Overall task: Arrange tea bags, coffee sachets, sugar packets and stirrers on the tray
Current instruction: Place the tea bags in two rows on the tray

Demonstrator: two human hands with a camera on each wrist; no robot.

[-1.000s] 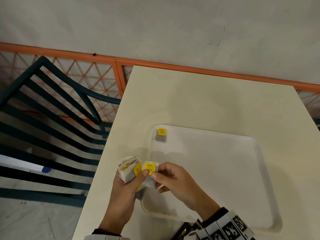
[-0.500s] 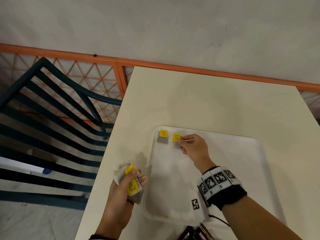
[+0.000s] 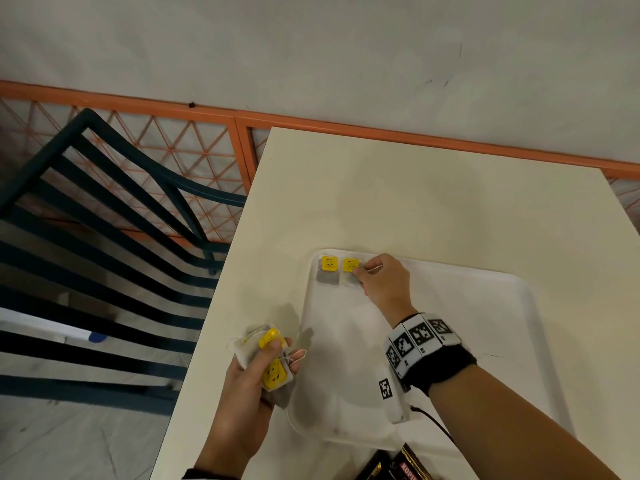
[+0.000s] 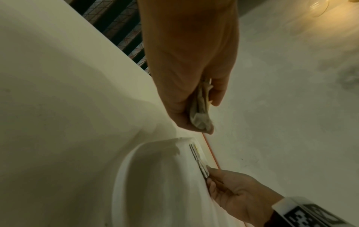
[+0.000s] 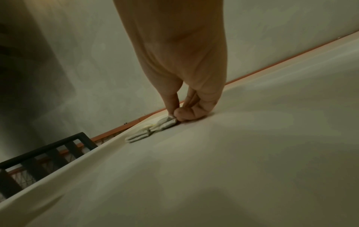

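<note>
My right hand (image 3: 382,289) pinches second flat paper tea bag (image 3: 350,276) on smooth white tray (image 3: 519,341); left hand (image 3: 256,379) grips crumpled bunch of tea bags (image 3: 268,362).

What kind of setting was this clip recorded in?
Probably a café or canteen seating area: a cream table against a plain wall, a dark slatted chair beside it, orange mesh railing behind, and a white serving tray.

Only red letters "KOPI" on a dark sachet (image 3: 412,471) at the head view's bottom edge.
</note>
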